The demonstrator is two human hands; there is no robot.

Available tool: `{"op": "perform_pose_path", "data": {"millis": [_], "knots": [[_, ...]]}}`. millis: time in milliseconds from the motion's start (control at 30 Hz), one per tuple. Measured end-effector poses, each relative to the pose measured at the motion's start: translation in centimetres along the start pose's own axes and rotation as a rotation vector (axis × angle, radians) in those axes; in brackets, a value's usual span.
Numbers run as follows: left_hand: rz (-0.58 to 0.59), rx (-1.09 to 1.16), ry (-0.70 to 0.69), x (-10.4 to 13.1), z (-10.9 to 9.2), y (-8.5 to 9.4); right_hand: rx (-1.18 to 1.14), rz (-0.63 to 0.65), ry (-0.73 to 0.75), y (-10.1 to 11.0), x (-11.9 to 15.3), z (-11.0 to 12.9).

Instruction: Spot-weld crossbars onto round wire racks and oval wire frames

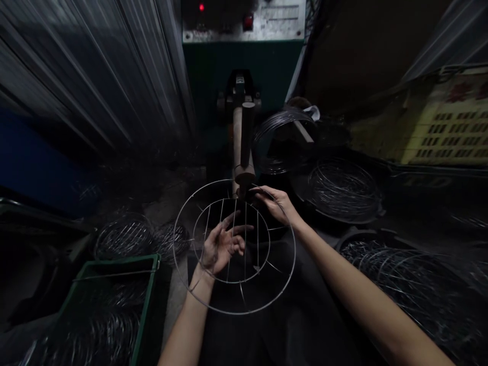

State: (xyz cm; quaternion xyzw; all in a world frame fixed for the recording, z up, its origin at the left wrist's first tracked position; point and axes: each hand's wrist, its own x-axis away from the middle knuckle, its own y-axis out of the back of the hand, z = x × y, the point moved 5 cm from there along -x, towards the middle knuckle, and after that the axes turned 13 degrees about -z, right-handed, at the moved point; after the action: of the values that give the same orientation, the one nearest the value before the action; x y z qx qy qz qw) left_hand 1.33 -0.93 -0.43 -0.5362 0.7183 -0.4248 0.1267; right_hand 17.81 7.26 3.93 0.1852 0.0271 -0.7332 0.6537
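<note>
Round wire rack [245, 264] lies above left hand [221, 250], fingers apart; right hand [279, 204] at far side, nearer cylindrical machine arm [244, 175], closure unclear.

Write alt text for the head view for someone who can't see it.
A bare right hand is at the far rim of a round, silver wire rack with parallel bars; the bare left hand shows through the bars. Beyond stands a dark green machine with a glowing red light; a green plastic crate of wire parts sits lower left.
</note>
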Motion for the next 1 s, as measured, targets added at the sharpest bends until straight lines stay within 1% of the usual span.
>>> {"op": "perform_pose_path", "data": {"millis": [67,133,200,333,500,767,833,900,967,1000], "knots": [[-0.016,-0.002,-0.037,0.2,-0.2,-0.5,0.073,-0.049,0.059,-0.2,-0.5,0.7],[-0.033,0.038,-0.065,0.3,-0.3,-0.6,0.129,-0.089,0.069,-0.4,-0.8,1.0],[-0.052,0.104,-0.086,0.3,-0.3,-0.6,0.167,-0.099,0.073,-0.6,-1.1,1.0],[-0.084,0.171,-0.111,0.2,-0.1,-0.6,0.158,-0.069,0.055,-1.1,-1.6,0.3],[-0.063,0.126,-0.119,-0.3,-0.2,-0.7,0.139,-0.048,0.061,-1.3,-2.2,0.1],[-0.078,0.105,-0.142,-0.6,-0.9,-0.9,0.115,-0.035,0.067,-1.8,-3.3,-0.7],[-0.074,0.109,-0.137,-0.5,-0.9,-1.0,0.099,-0.038,0.049,-2.0,-3.6,-1.0],[-0.084,0.127,-0.132,-0.4,-1.0,-1.2,0.048,-0.030,-0.003,-1.9,-3.5,-1.3],[-0.100,0.145,-0.130,-0.4,-1.0,-1.3,-0.006,-0.017,-0.073,-1.0,-2.6,-1.3],[-0.104,0.152,-0.133,-0.4,-1.1,-1.3,-0.020,-0.021,-0.106,-0.2,-1.8,-1.2]]}}
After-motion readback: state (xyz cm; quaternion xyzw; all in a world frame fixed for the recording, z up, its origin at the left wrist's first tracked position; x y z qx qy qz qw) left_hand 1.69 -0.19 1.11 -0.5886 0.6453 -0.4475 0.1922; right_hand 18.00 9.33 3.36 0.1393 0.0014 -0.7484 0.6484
